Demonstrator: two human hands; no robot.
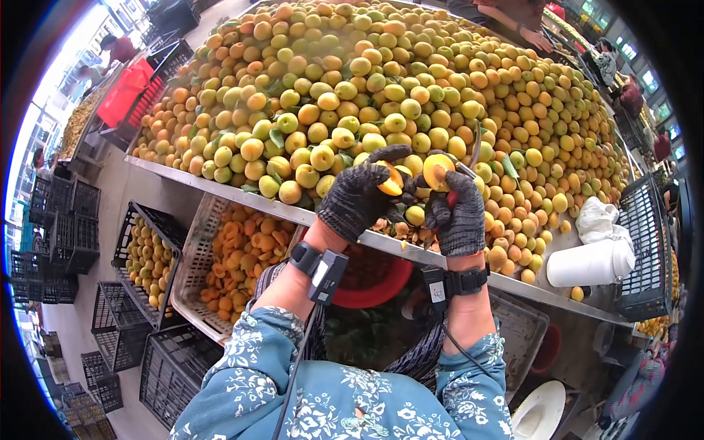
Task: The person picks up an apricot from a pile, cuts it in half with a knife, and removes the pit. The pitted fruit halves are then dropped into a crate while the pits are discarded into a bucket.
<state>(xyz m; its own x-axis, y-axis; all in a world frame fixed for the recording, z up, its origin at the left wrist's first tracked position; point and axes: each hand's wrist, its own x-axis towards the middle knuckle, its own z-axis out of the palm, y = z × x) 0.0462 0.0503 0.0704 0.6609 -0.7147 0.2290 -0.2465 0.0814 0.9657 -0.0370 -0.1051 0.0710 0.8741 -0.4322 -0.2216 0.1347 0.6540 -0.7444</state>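
Note:
My left hand point(357, 198), in a dark knitted glove, is closed on an apricot half point(391, 180) with its orange cut face showing. Close beside it, my gloved right hand point(460, 216) grips a knife; its thin curved blade point(477, 143) points up, and a bit of red shows between the fingers. Another apricot half point(438, 171), cut face toward me, sits at the fingertips of that same hand. Both hands hover over the front edge of a big heap of whole apricots point(323, 95), some green, some orange.
Below the metal table edge point(286, 211), a white crate point(194, 268) holds apricot halves, beside a red tub point(378, 282). A black crate point(147, 257) of whole apricots stands left. On the table's right lie a white container point(587, 264) and a black crate point(645, 249). A co-worker's hand point(535, 38) reaches in far right.

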